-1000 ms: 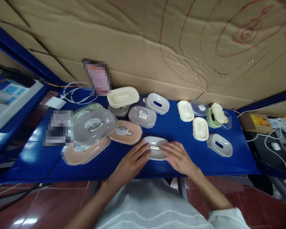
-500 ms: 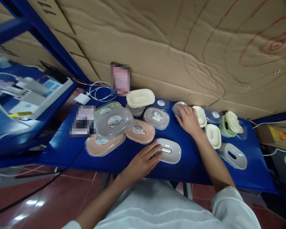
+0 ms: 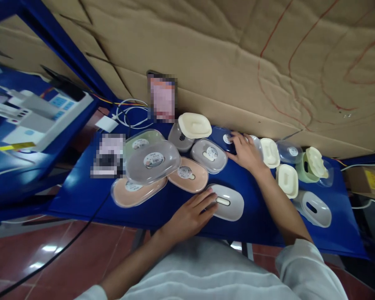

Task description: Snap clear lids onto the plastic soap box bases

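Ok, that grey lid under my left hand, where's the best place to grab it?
Probably by the cream handle raised at the middle of the grey lid. Come from above and pinch across its narrow width; the lid lies flat on the table, edges low. Your left hand touches its left end.

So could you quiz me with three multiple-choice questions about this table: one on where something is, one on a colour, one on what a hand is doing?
1. Where does the left hand rest?
A. on the grey lid with the cream handle
B. on the green tub
C. on the white cable

2. What colour is the table top?
A. red
B. blue
C. white

3. How is the right hand placed?
A. lifted clear of everything
B. closed around a cream lid
C. laid flat over a clear lid at the back of the table

Answers:
1 A, its fingertips lie on the near edge of the grey lid.
2 B, bare blue surface shows between all the containers.
3 C, the palm covers the clear lid, fingers spread, nothing gripped.
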Demonstrator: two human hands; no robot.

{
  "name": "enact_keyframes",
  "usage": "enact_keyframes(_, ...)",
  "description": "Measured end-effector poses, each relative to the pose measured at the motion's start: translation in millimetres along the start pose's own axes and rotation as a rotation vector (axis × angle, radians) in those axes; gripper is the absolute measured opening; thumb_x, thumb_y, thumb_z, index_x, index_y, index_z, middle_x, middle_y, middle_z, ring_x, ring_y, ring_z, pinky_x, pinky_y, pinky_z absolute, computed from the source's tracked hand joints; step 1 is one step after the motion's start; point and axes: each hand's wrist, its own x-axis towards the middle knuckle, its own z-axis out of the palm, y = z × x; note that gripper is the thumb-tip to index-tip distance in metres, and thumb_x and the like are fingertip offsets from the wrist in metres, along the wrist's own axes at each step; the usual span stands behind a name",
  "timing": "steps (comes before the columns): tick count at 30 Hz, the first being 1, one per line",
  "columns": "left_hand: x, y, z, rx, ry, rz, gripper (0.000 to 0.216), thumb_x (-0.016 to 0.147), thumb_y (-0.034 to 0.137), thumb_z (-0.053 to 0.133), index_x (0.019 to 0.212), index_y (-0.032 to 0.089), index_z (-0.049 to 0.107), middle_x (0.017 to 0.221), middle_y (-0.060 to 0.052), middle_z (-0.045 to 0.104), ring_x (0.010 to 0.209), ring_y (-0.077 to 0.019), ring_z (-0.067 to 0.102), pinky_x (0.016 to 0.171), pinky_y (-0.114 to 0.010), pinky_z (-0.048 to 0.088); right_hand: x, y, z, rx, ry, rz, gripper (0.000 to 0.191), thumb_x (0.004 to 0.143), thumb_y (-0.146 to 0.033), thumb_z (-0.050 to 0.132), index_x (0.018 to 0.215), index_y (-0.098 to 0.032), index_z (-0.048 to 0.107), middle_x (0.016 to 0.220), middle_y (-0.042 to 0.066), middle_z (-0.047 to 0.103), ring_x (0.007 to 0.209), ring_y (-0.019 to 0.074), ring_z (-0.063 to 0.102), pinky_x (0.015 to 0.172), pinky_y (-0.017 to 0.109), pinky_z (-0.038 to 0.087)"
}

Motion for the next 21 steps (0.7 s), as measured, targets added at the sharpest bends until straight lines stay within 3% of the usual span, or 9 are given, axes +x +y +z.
enact_keyframes(4, 0.3, 1.1, -0.3, -0.021, 0.005, -0.012, 0.035, 0.103, 0.016, 0.063, 0.138, 0.013, 0.065, 0.153, -0.015, 0.064, 0.154, -0.0321, 0.049, 0.123, -0.050, 0.053, -15.6, -3.1, -14.1, 0.149, 0.078, -0.001, 0.047, 0.106, -0.041, 0.057, 0.147, -0.018, 0.054, 0.149, 0.018, 0.065, 0.139, 0.0344, 0.061, 0.119, 0.055, 0.041)
enact_keyframes(7, -2.8, 4.3, -2.5, -0.038, -0.003, -0.020, 0.034, 0.102, 0.020, 0.067, 0.136, 0.014, 0.066, 0.152, -0.014, 0.065, 0.153, -0.0315, 0.051, 0.124, -0.049, 0.052, -42.8, -10.8, -28.4, 0.228, 0.170, 0.019, 0.040, 0.110, -0.037, 0.050, 0.146, -0.021, 0.056, 0.143, 0.014, 0.070, 0.133, 0.0298, 0.066, 0.114, 0.049, 0.047)
enact_keyframes(9, -6.1, 6.8, -4.4, -0.036, 0.001, -0.014, 0.034, 0.102, 0.020, 0.068, 0.135, 0.014, 0.067, 0.151, -0.013, 0.066, 0.152, -0.0313, 0.052, 0.123, -0.049, 0.053, -63.3, -19.4, -32.3, 0.218, 0.160, 0.014, 0.039, 0.111, -0.037, 0.049, 0.146, -0.022, 0.057, 0.141, 0.013, 0.071, 0.132, 0.0293, 0.067, 0.112, 0.048, 0.047)
enact_keyframes(13, -14.2, 10.5, -8.3, -0.021, -0.004, -0.021, 0.032, 0.103, 0.021, 0.066, 0.135, 0.016, 0.067, 0.150, -0.012, 0.066, 0.152, -0.0285, 0.052, 0.123, -0.046, 0.053, -93.7, -43.7, -23.6, 0.078, 0.163, 0.014, 0.045, 0.107, -0.050, 0.061, 0.139, -0.020, 0.060, 0.136, 0.016, 0.072, 0.135, 0.0339, 0.064, 0.115, 0.053, 0.044)
enact_keyframes(17, -23.5, 12.7, -10.5, 0.015, 0.014, -0.019, 0.031, 0.106, 0.022, 0.061, 0.135, 0.016, 0.067, 0.151, -0.012, 0.065, 0.151, -0.0282, 0.054, 0.123, -0.046, 0.053, -116.0, -65.3, -12.8, 0.010, 0.249, 0.122, 0.040, 0.103, -0.054, 0.066, 0.121, -0.018, 0.064, 0.125, 0.018, 0.073, 0.131, 0.0358, 0.065, 0.108, 0.051, 0.051)
enact_keyframes(21, -32.5, 14.8, -11.1, 0.030, 0.059, -0.038, 0.030, 0.106, 0.022, 0.059, 0.135, 0.015, 0.067, 0.150, -0.014, 0.065, 0.151, -0.0309, 0.054, 0.119, -0.047, 0.057, -149.3, -75.0, -13.1, 0.059, 0.227, 0.207, 0.047, 0.103, -0.056, 0.065, 0.131, -0.018, 0.062, 0.128, 0.018, 0.069, 0.123, 0.0343, 0.067, 0.101, 0.048, 0.056)
